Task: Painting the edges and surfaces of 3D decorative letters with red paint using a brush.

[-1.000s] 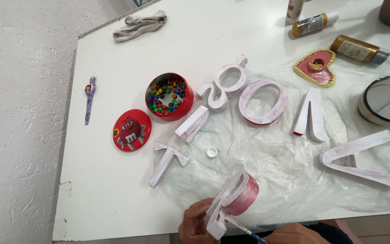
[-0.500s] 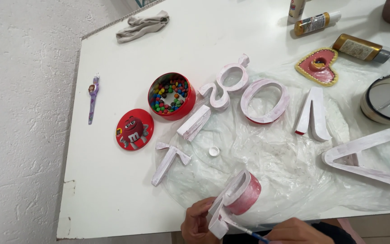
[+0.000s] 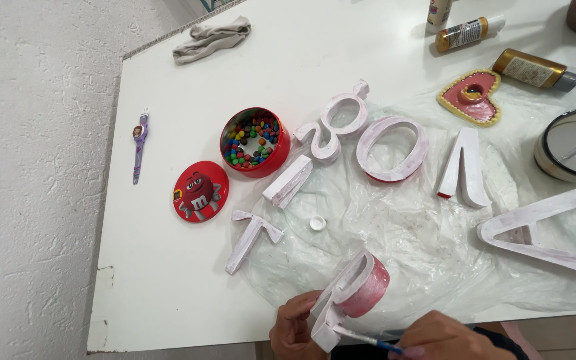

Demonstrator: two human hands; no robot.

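While the left hand (image 3: 295, 330) closes its grip on the pink-white letter (image 3: 351, 293) at the bench (image 3: 168, 280) near edge, the right hand (image 3: 435, 337), pinching the thin brush (image 3: 368, 341), should probably stroke lightly. Far beyond the letter, the red tin (image 3: 255, 141) holds coloured candies, its lid (image 3: 200, 191) beside.

Bright, even daylight; soft short shadows under objects; mild glare on crinkled clear plastic sheet (image 3: 401, 233) beyond hands; focus sharp.

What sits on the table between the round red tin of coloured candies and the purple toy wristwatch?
Only the tin's loose red lid, lying flat on the white table, slightly nearer the person; the head view shows it.
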